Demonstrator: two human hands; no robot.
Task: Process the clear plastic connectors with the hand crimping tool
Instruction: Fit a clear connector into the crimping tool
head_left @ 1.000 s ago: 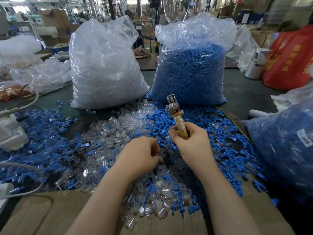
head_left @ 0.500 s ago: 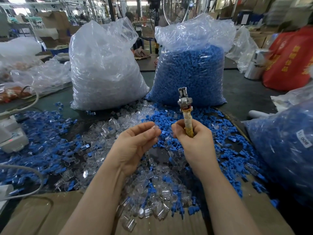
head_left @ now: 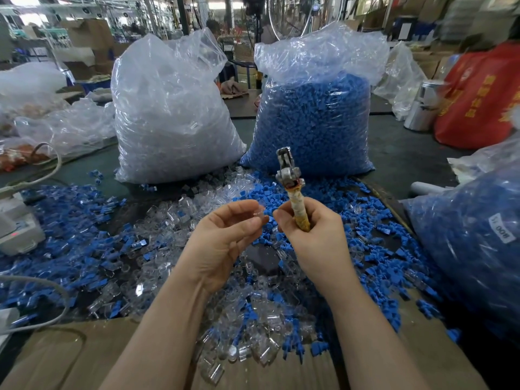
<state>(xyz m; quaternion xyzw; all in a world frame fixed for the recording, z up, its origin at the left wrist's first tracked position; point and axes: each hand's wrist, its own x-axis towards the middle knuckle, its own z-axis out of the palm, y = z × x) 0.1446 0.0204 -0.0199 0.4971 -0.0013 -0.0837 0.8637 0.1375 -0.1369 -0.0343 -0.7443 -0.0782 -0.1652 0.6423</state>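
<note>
My left hand [head_left: 222, 237] is raised palm-up above the pile and pinches a small clear plastic connector [head_left: 259, 213] between thumb and fingertips. Just to its right, my right hand [head_left: 309, 235] grips the tape-wrapped handle of the hand crimping tool [head_left: 289, 181], which stands upright with its worn metal head on top. The connector sits a little left of and below the tool head. Loose clear connectors [head_left: 174, 220] and blue parts [head_left: 365, 226] lie mixed across the table beneath both hands.
A big bag of clear parts [head_left: 171, 114] and a big bag of blue parts [head_left: 315, 119] stand behind the pile. Another bag of blue parts [head_left: 472, 237] crowds the right. A white device [head_left: 17, 229] with cables sits left. Cardboard [head_left: 70, 358] covers the near edge.
My left hand rose from the pile, turned palm-up and brought a clear connector up beside the tool. My right hand lifted the tool and shifted it slightly right.
</note>
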